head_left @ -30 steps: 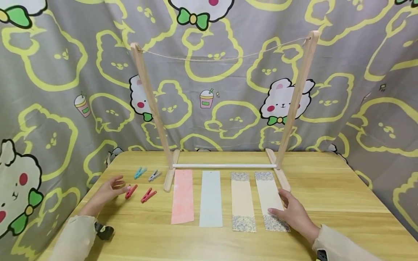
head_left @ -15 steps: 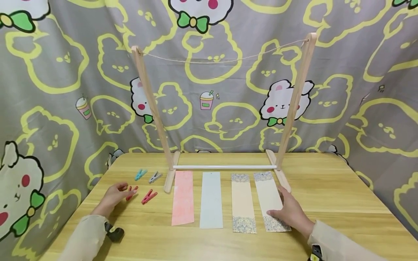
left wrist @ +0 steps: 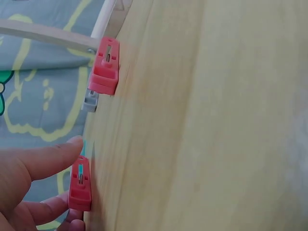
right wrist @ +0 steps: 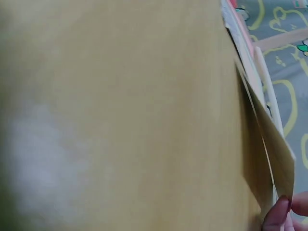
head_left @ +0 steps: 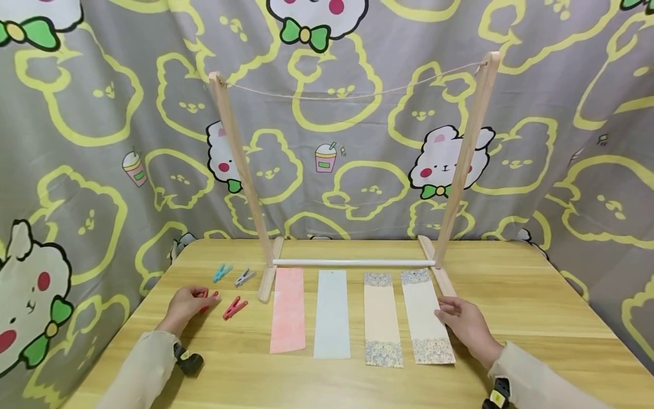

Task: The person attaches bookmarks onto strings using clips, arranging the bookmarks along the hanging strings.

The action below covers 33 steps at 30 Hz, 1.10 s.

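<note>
A red clip (left wrist: 80, 190) is being bracketed by the left hand (head_left: 186, 307) at the left of the table (head_left: 521, 341): the thumb is being stretched out past one end, and the fingers are being bent close beside it. Whether the clip is being pinched cannot be told. A second red clip (head_left: 235, 308) is lying untouched just to the right, and behind the pair a teal clip (head_left: 222, 272) and a gray clip (head_left: 244, 277) are lying near each other.

The right edge of the white card (head_left: 428, 312) is being pinched between the thumb and fingers of the right hand (head_left: 467, 326); in the right wrist view that edge is being held up off the table. The card is lying rightmost in a row of four, with patterned bands being shown at both ends. To its left a tan card (head_left: 382, 309), banded likewise, a blue card (head_left: 332, 312) and a pink card (head_left: 288, 312) are being spaced apart.

Behind the row, a white rod (head_left: 352, 262) is being held between the posts of a wooden frame (head_left: 469, 142), across whose top a sagging cord (head_left: 352, 97) is being strung. The frame is being backed by a printed cloth (head_left: 327, 199).
</note>
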Motion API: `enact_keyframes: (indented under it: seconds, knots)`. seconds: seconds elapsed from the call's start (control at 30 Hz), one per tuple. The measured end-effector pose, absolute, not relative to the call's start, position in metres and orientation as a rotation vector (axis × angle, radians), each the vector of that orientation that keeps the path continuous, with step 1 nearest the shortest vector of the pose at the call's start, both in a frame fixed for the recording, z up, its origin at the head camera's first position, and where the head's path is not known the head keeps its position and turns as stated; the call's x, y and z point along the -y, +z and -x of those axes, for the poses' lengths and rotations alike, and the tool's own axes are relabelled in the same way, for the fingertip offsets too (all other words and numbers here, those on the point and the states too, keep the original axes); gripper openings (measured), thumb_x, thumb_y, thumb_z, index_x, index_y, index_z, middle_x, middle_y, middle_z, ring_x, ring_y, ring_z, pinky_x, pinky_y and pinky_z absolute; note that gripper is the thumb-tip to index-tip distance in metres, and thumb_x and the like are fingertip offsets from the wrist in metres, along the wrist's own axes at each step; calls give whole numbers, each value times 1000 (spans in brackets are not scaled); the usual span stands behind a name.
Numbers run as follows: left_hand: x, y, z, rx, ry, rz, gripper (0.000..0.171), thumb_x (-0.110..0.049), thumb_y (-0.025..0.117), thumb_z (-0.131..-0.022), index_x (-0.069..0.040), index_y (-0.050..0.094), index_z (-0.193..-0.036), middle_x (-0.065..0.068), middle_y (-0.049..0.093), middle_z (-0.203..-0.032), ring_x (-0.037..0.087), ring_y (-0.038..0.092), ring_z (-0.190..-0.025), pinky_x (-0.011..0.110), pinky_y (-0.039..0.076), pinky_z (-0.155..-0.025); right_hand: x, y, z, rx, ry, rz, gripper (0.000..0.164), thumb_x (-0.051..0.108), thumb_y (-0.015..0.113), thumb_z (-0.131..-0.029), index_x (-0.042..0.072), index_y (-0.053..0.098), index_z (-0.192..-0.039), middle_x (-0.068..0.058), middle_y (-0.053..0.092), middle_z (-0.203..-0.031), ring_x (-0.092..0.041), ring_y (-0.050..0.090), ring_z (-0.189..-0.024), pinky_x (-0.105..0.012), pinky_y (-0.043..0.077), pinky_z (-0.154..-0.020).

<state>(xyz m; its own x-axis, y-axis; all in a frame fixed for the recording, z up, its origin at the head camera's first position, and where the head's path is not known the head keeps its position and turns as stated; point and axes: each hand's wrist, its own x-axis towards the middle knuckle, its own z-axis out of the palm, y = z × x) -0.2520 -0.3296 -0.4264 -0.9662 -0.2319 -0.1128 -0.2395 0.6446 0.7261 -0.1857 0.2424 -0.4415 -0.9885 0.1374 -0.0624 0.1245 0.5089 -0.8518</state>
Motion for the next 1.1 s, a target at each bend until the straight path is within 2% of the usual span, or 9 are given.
enact_keyframes:
  seconds: [0.17, 0.33, 0.43, 0.6, 0.73, 0.87, 1.0, 1.1]
  knots:
    - [330, -428, 253, -2841, 1254, 409, 55, -25, 77, -78, 10, 55, -114, 17, 56, -100, 26, 49, -89, 24, 41, -67, -247, -442, 188, 2639, 1642, 319, 40, 15, 63, -91, -8, 56, -123, -12, 66, -103, -2, 57, -79, -19, 50, -64]
    - [329, -427, 255, -2841, 1229, 413, 47, -22, 77, -78, 9, 59, -108, 17, 60, -98, 24, 51, -85, 25, 42, -64, -249, -439, 190, 2556, 1755, 381, 44, 18, 64, -90, -6, 55, -126, 5, 66, -93, 1, 56, -75, -20, 50, -63]
    - [330, -423, 257, -2832, 1198, 386, 44, -25, 74, -80, 8, 61, -106, 16, 62, -97, 24, 51, -86, 25, 41, -64, -250, -437, 190, 2496, 1818, 393, 49, 22, 66, -89, -5, 53, -128, 10, 66, -93, 4, 56, -76, -19, 50, -65]
    - [334, -413, 257, -2756, 1236, 291, 42, -29, 63, -89, 6, 60, -111, 12, 62, -101, 21, 51, -91, 29, 42, -75, -249, -432, 195, 2432, 1885, 370, 54, 30, 67, -88, 0, 53, -131, 17, 64, -95, 8, 57, -82, -16, 51, -73]
    - [335, -397, 255, -2690, 1308, 165, 46, -32, 58, -93, 6, 56, -118, 11, 63, -109, 21, 53, -100, 41, 41, -91, -248, -423, 200, 2333, 2004, 334, 46, 27, 67, -89, 5, 57, -128, 24, 62, -88, 5, 59, -81, -18, 52, -73]
    - [330, -373, 259, -2695, 1317, 102, 54, -39, 58, -93, 4, 53, -125, 7, 62, -115, 21, 53, -108, 49, 41, -97, -248, -410, 207, 2268, 2051, 239, 30, 25, 65, -90, 14, 63, -118, 24, 63, -86, 4, 59, -80, -19, 52, -70]
    - [316, -347, 265, -2757, 1326, 40, 54, -36, 63, -90, 3, 53, -128, 0, 65, -109, 10, 56, -98, 47, 41, -98, -247, -394, 217, 2195, 2072, 141, 17, 20, 64, -91, 22, 67, -107, 20, 64, -85, 2, 59, -79, -18, 53, -68]
    - [302, -327, 268, -2792, 1341, -8, 56, -36, 66, -88, 2, 54, -127, -5, 66, -100, 3, 55, -89, 49, 39, -99, -246, -379, 223, 2097, 2108, 74, 16, 15, 65, -90, 24, 69, -102, 18, 65, -84, 1, 60, -77, -17, 53, -67]
